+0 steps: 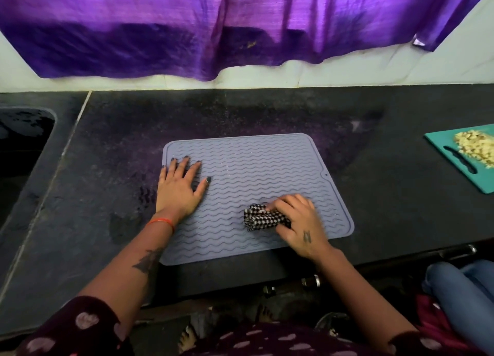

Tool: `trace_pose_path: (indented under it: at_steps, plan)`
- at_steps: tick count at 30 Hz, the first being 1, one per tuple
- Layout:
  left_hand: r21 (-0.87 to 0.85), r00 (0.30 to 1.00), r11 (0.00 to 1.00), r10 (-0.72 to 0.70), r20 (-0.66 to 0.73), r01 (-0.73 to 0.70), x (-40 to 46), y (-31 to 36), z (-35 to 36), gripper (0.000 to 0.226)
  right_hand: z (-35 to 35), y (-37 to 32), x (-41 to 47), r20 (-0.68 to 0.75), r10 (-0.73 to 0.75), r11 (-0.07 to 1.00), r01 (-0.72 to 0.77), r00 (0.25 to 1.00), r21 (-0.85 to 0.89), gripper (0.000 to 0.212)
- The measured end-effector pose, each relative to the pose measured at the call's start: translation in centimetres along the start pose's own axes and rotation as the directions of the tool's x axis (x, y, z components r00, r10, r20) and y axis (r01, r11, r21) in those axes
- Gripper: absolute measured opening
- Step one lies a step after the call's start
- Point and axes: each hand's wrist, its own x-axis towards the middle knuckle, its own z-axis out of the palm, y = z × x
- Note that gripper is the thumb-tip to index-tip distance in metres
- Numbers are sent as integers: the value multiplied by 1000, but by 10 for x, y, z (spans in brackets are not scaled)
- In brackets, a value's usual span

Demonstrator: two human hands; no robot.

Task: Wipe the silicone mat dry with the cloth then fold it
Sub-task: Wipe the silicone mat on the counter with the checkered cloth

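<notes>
A grey-blue silicone mat [256, 168] with wavy ridges lies flat on the dark stone counter. My left hand [180, 187] rests palm down on the mat's left edge, fingers spread, holding nothing. My right hand [299, 222] is closed on a bunched black-and-white checked cloth [263, 218] and presses it onto the mat's near right part. The hand is slightly blurred. Part of the cloth is hidden under my fingers.
A sink [21, 144] is sunk into the counter at far left. A teal cutting board [465, 166] with chopped pale food sits at the right edge. Purple fabric [240, 27] hangs over the back wall. Another person's jeans-clad legs [462, 289] are at lower right.
</notes>
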Motion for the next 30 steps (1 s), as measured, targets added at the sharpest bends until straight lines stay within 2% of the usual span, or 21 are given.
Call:
trace_pose_path:
  at_steps: [5,8,11,15,20,24,28,30]
  plan:
    - [-5,1000,1000,-7,-11,7,0,1,0,75,10,2,-29,34,-32,996,35,999,-76,34]
    - [-4,1000,1000,-8,-4,8,0,1,-1,73,0,5,-16,65,-64,998,64,996,1,36]
    - [-3,1000,1000,-10,0,10,1,1,-1,79,-10,12,-17,-7,-80,997,80,997,14,36]
    - [-25,999,999,-29,20,30,2,2,-1,74,-1,21,-35,-2,-59,997,59,998,-53,37]
    - [-43,999,998,-51,9,51,8,14,-1,64,-12,23,-11,-27,-31,999,32,999,23,44]
    - [-65,1000,998,-15,17,16,16,26,2,71,-2,30,1,-43,23,998,-26,999,-59,51]
    - [-41,999,999,-20,49,22,21,27,8,75,-9,41,15,12,3,999,-3,1000,35,55]
    - [-32,999,999,-22,47,24,22,26,9,75,-15,47,28,-17,-4,998,5,1000,55,54]
